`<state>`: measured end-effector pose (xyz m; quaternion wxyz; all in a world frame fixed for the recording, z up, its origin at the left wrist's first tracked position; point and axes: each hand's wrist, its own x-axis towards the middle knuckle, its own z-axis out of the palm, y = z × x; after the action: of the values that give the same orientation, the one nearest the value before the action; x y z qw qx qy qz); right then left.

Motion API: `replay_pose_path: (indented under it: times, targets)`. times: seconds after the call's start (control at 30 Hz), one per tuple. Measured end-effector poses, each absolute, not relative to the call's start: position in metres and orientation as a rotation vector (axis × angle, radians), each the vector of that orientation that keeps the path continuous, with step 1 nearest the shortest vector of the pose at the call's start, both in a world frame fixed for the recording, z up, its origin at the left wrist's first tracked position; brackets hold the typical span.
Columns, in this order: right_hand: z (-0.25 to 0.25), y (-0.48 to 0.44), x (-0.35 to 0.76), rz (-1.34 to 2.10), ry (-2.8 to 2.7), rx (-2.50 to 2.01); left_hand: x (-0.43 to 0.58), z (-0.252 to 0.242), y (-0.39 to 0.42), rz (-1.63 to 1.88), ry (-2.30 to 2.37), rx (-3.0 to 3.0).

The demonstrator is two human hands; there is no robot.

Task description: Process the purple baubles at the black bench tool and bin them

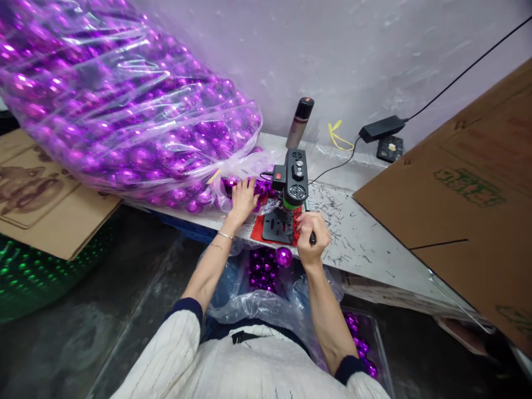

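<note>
My right hand [313,235] is closed around the black-tipped lever [312,239] of a small bench drill press [296,176]. The press has a black head, a green ring and a slotted black base plate [277,228] on red material. My left hand [244,198] reaches over shiny purple balls [228,183] at the mouth of a large clear bag [137,116]; its fingers are stretched out and somewhat apart. Just below the table's front edge, a single purple ball [284,256] appears above more purple balls [262,270] in clear plastic near my lap.
Thin dark bits [332,216] litter the table right of the press. Behind it stands a spray can [300,122]. A black power adapter [382,128] trails a cable. Cardboard boxes [465,183] crowd the right; more cardboard [50,194] lies left. A clear bin [374,332] holds purple balls.
</note>
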<state>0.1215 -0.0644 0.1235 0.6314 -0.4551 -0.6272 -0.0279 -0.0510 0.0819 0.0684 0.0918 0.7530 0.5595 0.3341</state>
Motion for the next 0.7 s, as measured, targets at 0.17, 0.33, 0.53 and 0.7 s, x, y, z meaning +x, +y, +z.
replay_pose_path:
  times: [0.17,0.33,0.53,0.7]
  targets:
    - [0.124,-0.066,0.124,-0.063,-1.468,-1.056,-0.059,0.071,0.087,1.071,1.503,2.06]
    - [0.129,-0.066,0.124,-0.046,-1.455,-1.08,-0.048,0.049,0.035,1.247,1.034,1.524]
    - [0.149,-0.061,0.123,0.0,-1.4,-1.134,-0.02,0.017,-0.009,1.205,1.038,1.416]
    - [0.155,-0.058,0.123,-0.021,-1.399,-1.141,-0.015,0.002,-0.011,1.174,1.139,1.662]
